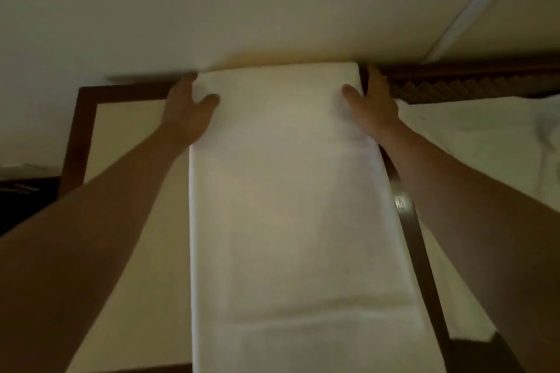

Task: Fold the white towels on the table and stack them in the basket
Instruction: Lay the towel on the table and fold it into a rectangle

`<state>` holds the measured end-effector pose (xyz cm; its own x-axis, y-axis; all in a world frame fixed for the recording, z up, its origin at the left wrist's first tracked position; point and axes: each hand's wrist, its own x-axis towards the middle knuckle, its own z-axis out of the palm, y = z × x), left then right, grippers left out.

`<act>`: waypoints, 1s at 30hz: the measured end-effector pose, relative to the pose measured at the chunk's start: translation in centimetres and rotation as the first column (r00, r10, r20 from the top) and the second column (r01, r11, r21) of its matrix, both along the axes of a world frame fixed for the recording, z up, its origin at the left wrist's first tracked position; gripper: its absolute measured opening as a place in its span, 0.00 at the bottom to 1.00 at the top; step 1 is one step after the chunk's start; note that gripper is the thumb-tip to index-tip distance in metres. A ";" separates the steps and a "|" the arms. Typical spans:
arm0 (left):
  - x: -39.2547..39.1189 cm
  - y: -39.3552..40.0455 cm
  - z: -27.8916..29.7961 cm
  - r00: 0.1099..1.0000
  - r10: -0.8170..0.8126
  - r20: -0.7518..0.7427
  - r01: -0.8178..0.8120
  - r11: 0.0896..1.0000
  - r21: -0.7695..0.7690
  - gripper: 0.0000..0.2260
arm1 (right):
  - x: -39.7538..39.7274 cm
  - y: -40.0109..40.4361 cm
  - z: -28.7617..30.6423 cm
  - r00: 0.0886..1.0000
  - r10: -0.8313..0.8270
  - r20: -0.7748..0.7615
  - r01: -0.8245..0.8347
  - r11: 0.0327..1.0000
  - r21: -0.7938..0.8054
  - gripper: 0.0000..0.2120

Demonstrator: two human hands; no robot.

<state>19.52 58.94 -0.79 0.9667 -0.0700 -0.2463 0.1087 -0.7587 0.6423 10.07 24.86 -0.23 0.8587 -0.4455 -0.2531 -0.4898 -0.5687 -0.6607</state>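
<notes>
A: Below both wrists, nearest us: the white towel (288,206) lies as one long strip on the table (127,130), running from the near edge up to the hands. A crosswise crease shows low down.

B: Between the forearms, then?

A: Yes. Left hand (189,111) grips the far left corner, thumb on top, fingers curled round the edge. Right hand (371,105) does the same at the far right corner. Thumbs over, fingers under; my guess is that this keeps both corners square for the next fold toward the body.

B: Right of the right hand?

A: More white cloth (485,142), rumpled, probably waiting its turn. A dark wooden rail (415,236) runs under the right forearm.

B: Beyond the fingertips?

A: A dark patterned edge (454,86) past the right hand; basket or furniture, cannot tell. Then pale wall (242,8).
</notes>
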 end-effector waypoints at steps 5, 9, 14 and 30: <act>-21.0 4.9 -1.9 0.976 -0.139 0.167 0.098 0.967 0.235 0.32 | -17.3 0.7 -0.9 0.990 0.140 -0.002 -0.140 0.987 0.085 0.35; -34.5 7.1 -2.0 0.992 -0.067 0.105 0.042 0.973 0.229 0.32 | -30.4 3.2 -1.4 0.973 0.230 0.021 -0.231 0.971 0.069 0.32; -47.2 7.2 -0.5 0.991 0.067 0.112 -0.082 0.989 0.127 0.23 | -42.2 5.0 -0.7 0.986 0.152 -0.063 -0.151 0.988 0.019 0.21; -48.9 8.1 -2.0 0.721 0.314 -0.617 -0.683 0.471 -0.558 0.15 | -47.4 8.5 -0.7 0.969 -0.240 0.055 0.222 0.948 0.230 0.12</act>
<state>-29.35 66.99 -2.76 0.7169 0.0678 -0.6939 0.6704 0.2060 0.7128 -37.35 33.34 -0.95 0.7605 -0.5753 -0.3009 -0.5299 -0.2822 -0.7997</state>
